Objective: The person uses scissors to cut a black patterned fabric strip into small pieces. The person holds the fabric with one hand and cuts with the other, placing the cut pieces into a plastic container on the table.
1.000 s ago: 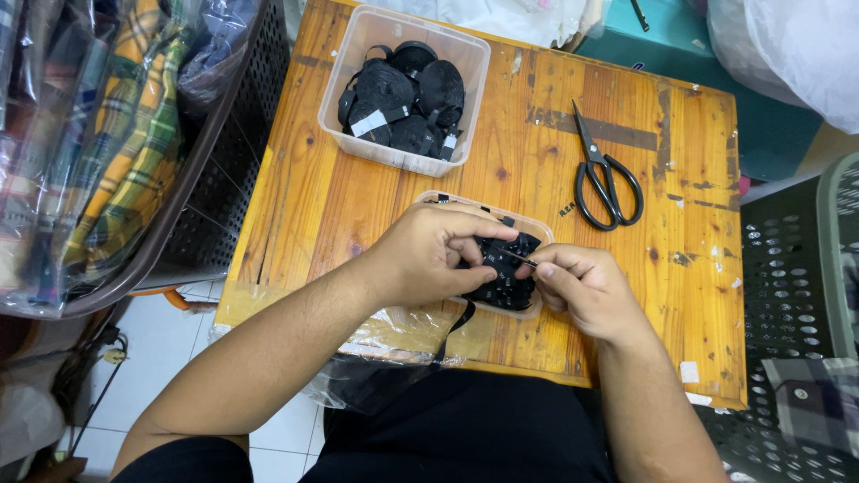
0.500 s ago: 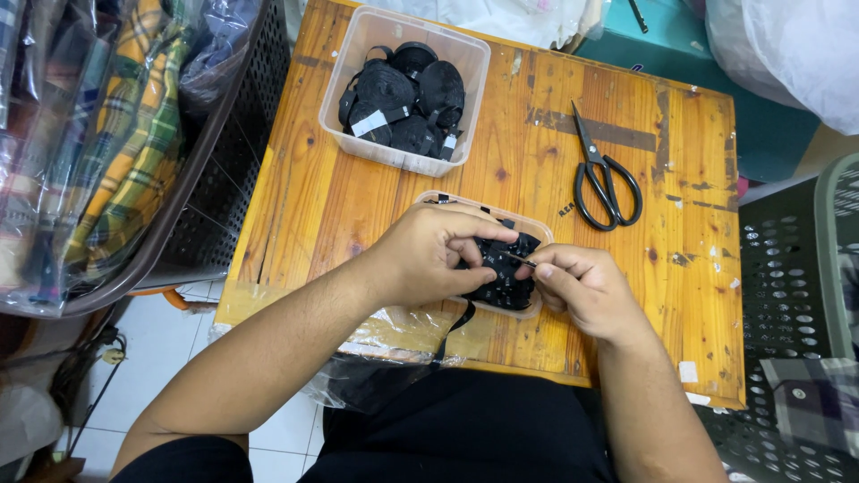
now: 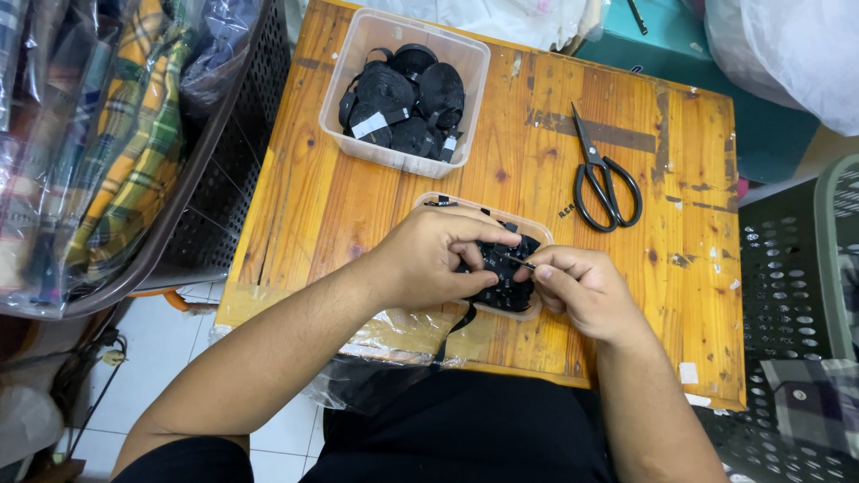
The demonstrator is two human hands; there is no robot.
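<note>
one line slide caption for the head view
Both hands, left hand and right hand, work small black pieces over a clear tray on a wooden table.

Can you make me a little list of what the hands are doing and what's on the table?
left hand: holds small black pieces over a clear tub
right hand: pinches a thin black strip
near tub: clear, under the hands
far tub: clear, holds black bands
scissors: black, lying flat, right of the tubs
table: orange wood

black scissors (image 3: 607, 183), orange wooden table (image 3: 358, 206)
</note>
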